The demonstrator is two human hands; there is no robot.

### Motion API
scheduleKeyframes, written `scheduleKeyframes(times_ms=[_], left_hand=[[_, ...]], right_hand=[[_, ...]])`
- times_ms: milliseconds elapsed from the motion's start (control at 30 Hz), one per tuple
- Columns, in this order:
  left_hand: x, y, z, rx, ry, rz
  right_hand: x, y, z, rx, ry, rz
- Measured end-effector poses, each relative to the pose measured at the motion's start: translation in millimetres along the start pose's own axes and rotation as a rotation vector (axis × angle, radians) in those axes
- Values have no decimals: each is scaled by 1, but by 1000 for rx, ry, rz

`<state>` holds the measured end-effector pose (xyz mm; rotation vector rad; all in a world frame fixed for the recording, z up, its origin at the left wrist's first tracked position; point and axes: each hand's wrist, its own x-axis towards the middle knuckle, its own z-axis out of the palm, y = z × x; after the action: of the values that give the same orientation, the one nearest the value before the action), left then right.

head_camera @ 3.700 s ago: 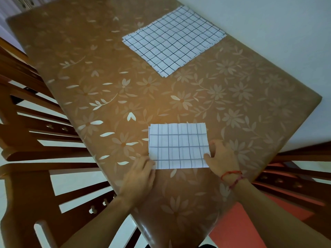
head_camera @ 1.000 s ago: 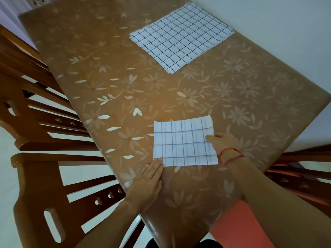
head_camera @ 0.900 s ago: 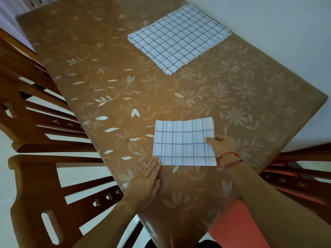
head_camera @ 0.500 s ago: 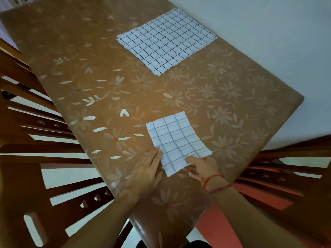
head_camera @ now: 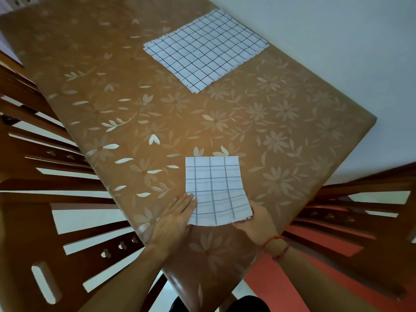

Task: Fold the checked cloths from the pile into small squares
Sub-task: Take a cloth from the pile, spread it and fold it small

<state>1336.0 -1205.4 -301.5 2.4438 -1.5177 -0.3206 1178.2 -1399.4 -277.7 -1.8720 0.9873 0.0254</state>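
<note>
Folded checked cloth (head_camera: 216, 190) lies on the table (head_camera: 247, 122) near the near edge, long side running away from the person. Its near edge is lifted and curling. Left hand (head_camera: 174, 219) is flat, fingers straight and together, pressed on the table at the folded cloth's near left corner, fingertips (head_camera: 191, 199) touching its left edge. Right hand (head_camera: 256, 221) sits under the near right corner of the folded cloth, raising it; fingers are hidden beneath the fabric, so cannot tell how the grip closes. Red string bracelet (head_camera: 276, 246) on the right wrist. Pile of checked cloths (head_camera: 206, 48) lies flat and unfolded, well apart from the folded cloth, at the far side of the table beside the wall (head_camera: 337, 41). Wooden chairs (head_camera: 45, 199) stand left and right of the table.
</note>
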Motion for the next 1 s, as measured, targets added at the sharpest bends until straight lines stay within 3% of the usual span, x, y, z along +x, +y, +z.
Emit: scheduleKeyframes(times_ms=[133, 400, 733, 1000], left_hand=[[-8, 0, -1, -40, 8, 5], [-24, -9, 5, -120, 52, 10], [-13, -18, 2, -364, 172, -205], [12, -15, -10, -420, 149, -349]], right_hand=[[4, 8, -8, -98, 190, -104], [10, 22, -3, -356, 91, -440], [10, 2, -10, -316, 124, -323], [29, -8, -8, -232, 90, -186]])
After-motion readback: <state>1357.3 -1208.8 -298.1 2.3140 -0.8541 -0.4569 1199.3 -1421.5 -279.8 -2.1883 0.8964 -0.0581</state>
